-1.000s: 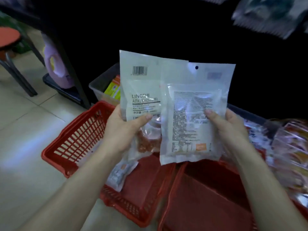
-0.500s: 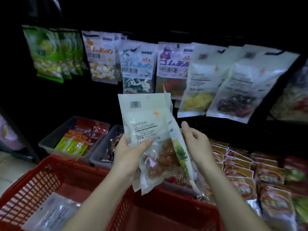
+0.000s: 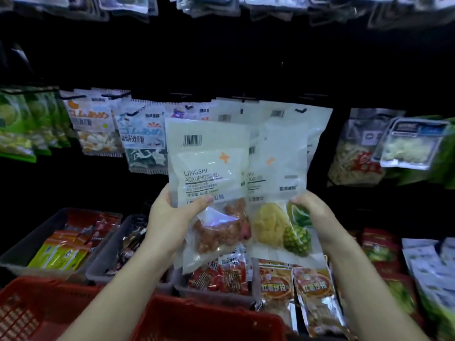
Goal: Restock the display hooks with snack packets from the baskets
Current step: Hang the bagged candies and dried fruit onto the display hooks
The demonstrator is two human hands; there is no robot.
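My left hand grips a white packet of red plums by its lower left side, thumb on the front. Beside it, my right hand holds a white packet of yellow and green dried fruit by its lower right edge. Both packets stand upright, side by side and slightly overlapping, in front of the row of display hooks on the dark rack. Two red baskets sit at the bottom of the view, below my arms.
Snack packets hang along the rack: green ones at left, white ones in the middle, others at right. Grey bins of red and yellow snacks line the shelf below. Another row of packets hangs at the top.
My view rose from the baskets to the rack. The right-hand packet, first seen from its back, was turned and now faces front beside the left one. Both packets were lifted toward the hooks.
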